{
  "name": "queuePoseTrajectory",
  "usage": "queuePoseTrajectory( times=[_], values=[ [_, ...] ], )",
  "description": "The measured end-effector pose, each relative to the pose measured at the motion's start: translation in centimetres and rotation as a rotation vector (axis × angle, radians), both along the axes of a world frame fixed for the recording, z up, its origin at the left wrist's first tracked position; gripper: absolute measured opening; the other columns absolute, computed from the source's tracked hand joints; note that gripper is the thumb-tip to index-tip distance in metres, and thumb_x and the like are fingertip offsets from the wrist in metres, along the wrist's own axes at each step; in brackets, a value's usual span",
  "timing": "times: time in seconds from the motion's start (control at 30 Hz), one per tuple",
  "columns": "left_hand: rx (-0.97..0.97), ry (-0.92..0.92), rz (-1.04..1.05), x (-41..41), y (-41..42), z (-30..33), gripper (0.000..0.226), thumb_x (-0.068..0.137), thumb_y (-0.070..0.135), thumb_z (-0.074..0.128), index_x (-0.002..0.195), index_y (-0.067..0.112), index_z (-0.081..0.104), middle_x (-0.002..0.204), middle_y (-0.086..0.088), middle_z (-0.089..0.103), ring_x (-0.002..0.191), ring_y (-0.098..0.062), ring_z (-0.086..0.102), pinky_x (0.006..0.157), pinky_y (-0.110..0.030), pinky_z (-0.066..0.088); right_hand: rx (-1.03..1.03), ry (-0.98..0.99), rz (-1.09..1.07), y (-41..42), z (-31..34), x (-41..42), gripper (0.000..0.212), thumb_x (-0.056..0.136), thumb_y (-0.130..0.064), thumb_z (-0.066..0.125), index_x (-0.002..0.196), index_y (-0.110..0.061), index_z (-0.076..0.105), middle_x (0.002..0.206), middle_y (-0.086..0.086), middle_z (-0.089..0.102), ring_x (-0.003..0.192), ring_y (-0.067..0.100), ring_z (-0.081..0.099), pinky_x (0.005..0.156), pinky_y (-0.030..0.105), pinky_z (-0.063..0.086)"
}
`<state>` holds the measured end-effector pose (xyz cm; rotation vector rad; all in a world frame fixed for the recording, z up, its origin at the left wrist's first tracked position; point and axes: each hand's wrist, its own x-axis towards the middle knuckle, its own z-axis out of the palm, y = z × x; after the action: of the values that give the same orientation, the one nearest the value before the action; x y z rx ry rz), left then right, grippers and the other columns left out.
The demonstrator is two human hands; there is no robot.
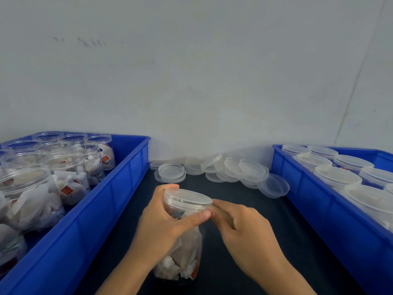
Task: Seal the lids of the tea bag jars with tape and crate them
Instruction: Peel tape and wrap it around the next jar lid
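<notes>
A clear jar (180, 252) full of tea bags stands tilted on the dark table, with a clear lid (188, 198) on top. My left hand (163, 222) grips the jar just below the lid, thumb across its front. My right hand (240, 226) pinches a yellowish strip or roll of tape (221, 211) against the lid's right edge; most of the tape is hidden by my fingers.
A blue crate (119, 188) on the left holds several open jars of tea bags. A blue crate (302, 184) on the right holds several lidded jars. A pile of loose clear lids (234, 169) lies by the wall behind the jar.
</notes>
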<state>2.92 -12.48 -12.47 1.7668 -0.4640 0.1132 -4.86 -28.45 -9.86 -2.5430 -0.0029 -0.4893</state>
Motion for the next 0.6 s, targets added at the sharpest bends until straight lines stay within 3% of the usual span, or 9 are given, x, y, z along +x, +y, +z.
queuePoseTrajectory(
  times=[0.07,0.17,0.23,0.3,0.37,0.5,0.6],
  values=[
    [-0.008,-0.024,0.037,0.1,-0.2,0.0,0.098,0.023,0.088,0.07,0.108,0.045,0.047,0.098,0.029,0.061,0.091,0.013,0.059,0.078,-0.018,0.048,0.014,0.012,0.004,0.1,0.0,0.1,0.037,0.097,-0.055,0.034,0.126,-0.044,0.054,0.108,-0.013,0.069,0.098,0.008,0.062,0.084,0.026,0.051],
    [0.027,-0.114,0.094,-0.1,-0.3,-0.2,0.089,0.032,0.078,0.072,0.11,0.045,0.046,0.097,0.029,0.06,0.092,0.011,0.058,0.077,-0.016,0.047,0.12,0.189,-0.026,-0.4,-0.1,0.5,0.052,0.093,-0.061,0.033,0.135,-0.034,0.048,0.124,-0.011,0.061,0.112,0.008,0.056,0.094,0.027,0.045],
    [0.116,-0.211,0.118,-0.3,-0.1,-0.1,0.091,0.036,0.077,0.071,0.117,0.046,0.044,0.102,0.026,0.06,0.097,0.01,0.056,0.08,-0.016,0.046,0.168,0.305,-0.001,-0.9,0.0,0.7,0.045,0.094,-0.06,0.038,0.114,-0.027,0.059,0.102,-0.008,0.064,0.091,0.007,0.059,0.087,0.035,0.051],
    [0.19,-0.278,0.121,-0.5,0.2,0.1,0.096,0.039,0.076,0.072,0.124,0.047,0.04,0.108,0.025,0.058,0.102,0.006,0.055,0.087,-0.023,0.049,0.181,0.333,-0.004,-1.2,0.1,0.8,0.035,0.094,-0.057,0.044,0.1,-0.027,0.06,0.092,-0.01,0.064,0.084,0.006,0.059,0.084,0.035,0.052],
    [0.223,-0.311,0.11,-0.8,0.3,0.3,0.098,0.04,0.074,0.073,0.127,0.045,0.038,0.11,0.025,0.057,0.105,0.005,0.054,0.091,-0.027,0.05,0.197,0.334,-0.041,-1.5,-0.1,0.8,0.033,0.093,-0.057,0.045,0.096,-0.027,0.058,0.089,-0.01,0.063,0.083,0.007,0.059,0.08,0.031,0.051],
    [0.265,-0.369,0.103,-1.3,0.0,0.2,0.097,0.041,0.072,0.072,0.128,0.047,0.036,0.108,0.027,0.056,0.104,0.007,0.052,0.088,-0.022,0.048,0.132,0.416,-0.059,-1.6,-0.7,0.9,0.047,0.095,-0.057,0.039,0.093,-0.014,0.058,0.077,-0.006,0.054,0.07,0.011,0.05,0.068,0.029,0.042],
    [0.258,-0.371,0.107,-1.1,0.0,0.1,0.097,0.041,0.071,0.071,0.128,0.045,0.037,0.108,0.027,0.056,0.104,0.007,0.053,0.089,-0.024,0.048,0.28,0.409,0.028,-1.7,-0.9,1.3,0.04,0.098,-0.048,0.041,0.087,-0.011,0.054,0.073,-0.004,0.056,0.065,0.011,0.05,0.067,0.033,0.043]
  ],
)
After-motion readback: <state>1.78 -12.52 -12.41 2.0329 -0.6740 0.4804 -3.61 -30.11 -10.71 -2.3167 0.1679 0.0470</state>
